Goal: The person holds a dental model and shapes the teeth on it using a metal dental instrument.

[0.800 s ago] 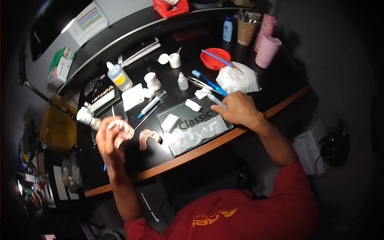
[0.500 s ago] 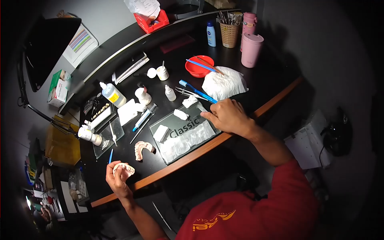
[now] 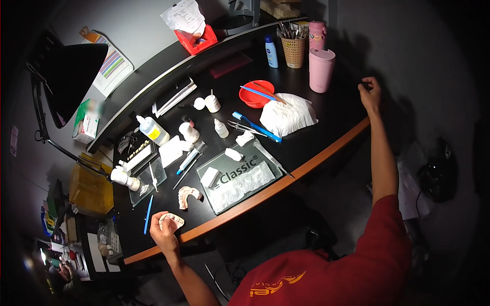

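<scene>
My left hand (image 3: 165, 234) is closed around a pale dental cast (image 3: 172, 221) at the table's front edge, with the tooth side showing. Just beyond it a second, horseshoe-shaped dental cast (image 3: 188, 197) lies on the black table, and a thin blue stick (image 3: 148, 214) rests to the left. My right hand (image 3: 371, 94) is raised at the table's right end, beyond the pink tumbler (image 3: 321, 71). Its fingers are curled, and a small dark spot shows at the fingertips; I cannot make out what it is. A blue toothbrush (image 3: 256, 126) lies beside metal tweezers (image 3: 245, 127).
A glass slab (image 3: 242, 176) marked "Classic" bears white blocks and a metal spatula (image 3: 270, 155). Behind stand a red bowl (image 3: 250, 102), white tissue (image 3: 288, 117), a squeeze bottle (image 3: 153, 131) and a woven tool cup (image 3: 293, 51). A lamp (image 3: 66, 76) overhangs the left.
My right hand has left the toothbrush's handle end and swung right and away, past the pink tumbler. The toothbrush now lies on the table. My left hand still holds the dental cast.
</scene>
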A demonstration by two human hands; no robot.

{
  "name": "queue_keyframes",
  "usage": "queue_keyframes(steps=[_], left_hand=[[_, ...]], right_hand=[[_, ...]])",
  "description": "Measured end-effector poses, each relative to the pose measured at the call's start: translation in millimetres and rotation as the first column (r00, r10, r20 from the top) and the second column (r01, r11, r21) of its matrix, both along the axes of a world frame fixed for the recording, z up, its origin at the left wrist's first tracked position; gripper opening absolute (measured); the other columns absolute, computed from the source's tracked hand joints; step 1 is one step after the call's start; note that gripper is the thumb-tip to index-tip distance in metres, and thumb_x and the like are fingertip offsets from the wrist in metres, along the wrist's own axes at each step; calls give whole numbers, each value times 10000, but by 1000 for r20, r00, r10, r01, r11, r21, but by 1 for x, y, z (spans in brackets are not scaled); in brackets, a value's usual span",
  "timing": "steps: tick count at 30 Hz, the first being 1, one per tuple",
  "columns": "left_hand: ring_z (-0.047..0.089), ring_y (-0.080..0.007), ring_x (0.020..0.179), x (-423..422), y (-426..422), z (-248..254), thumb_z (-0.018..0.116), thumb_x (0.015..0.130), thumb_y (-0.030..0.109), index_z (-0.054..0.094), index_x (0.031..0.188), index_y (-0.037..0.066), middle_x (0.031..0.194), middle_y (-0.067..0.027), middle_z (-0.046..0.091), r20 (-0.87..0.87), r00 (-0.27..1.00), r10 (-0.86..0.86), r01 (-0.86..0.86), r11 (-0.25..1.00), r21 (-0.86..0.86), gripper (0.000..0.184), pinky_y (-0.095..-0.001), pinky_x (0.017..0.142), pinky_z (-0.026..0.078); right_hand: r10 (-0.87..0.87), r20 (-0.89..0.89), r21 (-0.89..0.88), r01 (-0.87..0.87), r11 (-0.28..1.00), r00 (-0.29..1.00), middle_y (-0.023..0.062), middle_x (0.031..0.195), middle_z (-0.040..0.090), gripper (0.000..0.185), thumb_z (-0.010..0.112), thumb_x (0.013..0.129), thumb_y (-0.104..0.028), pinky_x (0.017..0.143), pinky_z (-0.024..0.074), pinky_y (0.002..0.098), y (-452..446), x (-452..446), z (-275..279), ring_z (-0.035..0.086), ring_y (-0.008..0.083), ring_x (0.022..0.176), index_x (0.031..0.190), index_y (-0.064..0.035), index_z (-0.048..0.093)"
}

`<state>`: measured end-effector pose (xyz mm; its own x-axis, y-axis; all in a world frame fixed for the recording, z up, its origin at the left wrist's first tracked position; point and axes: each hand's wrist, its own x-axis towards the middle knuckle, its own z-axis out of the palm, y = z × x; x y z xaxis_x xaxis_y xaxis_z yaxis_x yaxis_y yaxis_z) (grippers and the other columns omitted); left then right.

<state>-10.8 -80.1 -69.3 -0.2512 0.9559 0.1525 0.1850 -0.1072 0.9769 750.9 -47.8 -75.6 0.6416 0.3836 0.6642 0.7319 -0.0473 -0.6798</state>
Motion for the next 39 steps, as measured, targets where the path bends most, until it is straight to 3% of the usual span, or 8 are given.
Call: queue_keyframes(steps=[7,12,14,18,19,20,24,39], left_hand=[[640,-205,833,4,-3,7,617,949,111,748,1028,-56,952,-121,666,-579,807,119,-72,992,104,226,-330,795,516],[698,-306,1006,-14,-12,40,642,950,65,697,1206,-66,1096,-173,711,-745,667,-6,77,995,60,293,-391,915,538],[694,-296,986,41,-32,133,640,937,23,698,1206,-43,1081,-174,710,-743,657,130,140,947,290,283,-398,900,535],[658,-305,1061,54,-72,237,623,1031,448,593,1244,-53,1203,-161,674,-740,488,462,337,683,648,545,-413,939,509],[630,-349,1040,56,-69,257,625,999,539,545,1262,-52,1221,-169,628,-573,447,687,500,339,797,651,-457,931,504],[453,-360,1286,58,-91,304,502,978,677,321,1477,123,1452,-130,468,-797,286,533,730,418,541,767,-479,1107,351],[438,-347,1309,78,-105,356,473,989,673,329,1488,139,1459,-120,470,-897,-32,440,892,417,173,745,-477,1125,336],[384,-298,1395,83,-138,360,363,1029,659,358,1532,200,1487,-84,475,-855,-101,508,914,388,123,681,-471,1192,281]], right_hand=[[-15,-273,-30,7,1000,962,124,1046,657,228,681,879,-128,954,482,413,-5,7,11,626,271,1077,1094,-54,657],[30,-22,-26,-31,999,999,166,1303,619,361,680,904,-233,1070,433,448,14,55,-5,565,343,1254,1223,-66,649],[50,138,-13,-48,999,989,163,1395,596,441,715,901,-269,1127,401,472,23,56,2,511,367,1339,1293,-84,635],[34,287,-146,8,989,957,152,1499,548,678,804,859,-345,1194,337,522,20,36,14,422,401,1427,1456,-155,545],[43,316,-152,6,988,948,147,1507,544,687,807,855,-332,1200,327,529,19,37,13,412,404,1435,1463,-161,538],[53,343,-160,3,987,938,142,1515,540,696,811,851,-318,1205,317,535,18,37,11,401,407,1443,1471,-166,531],[67,330,-199,0,980,942,152,1527,529,715,786,831,-236,1215,308,536,12,31,9,388,410,1451,1492,-170,521],[144,389,-229,-56,972,910,204,1494,530,750,815,847,-157,1203,329,484,15,59,5,459,393,1410,1511,-51,482]])
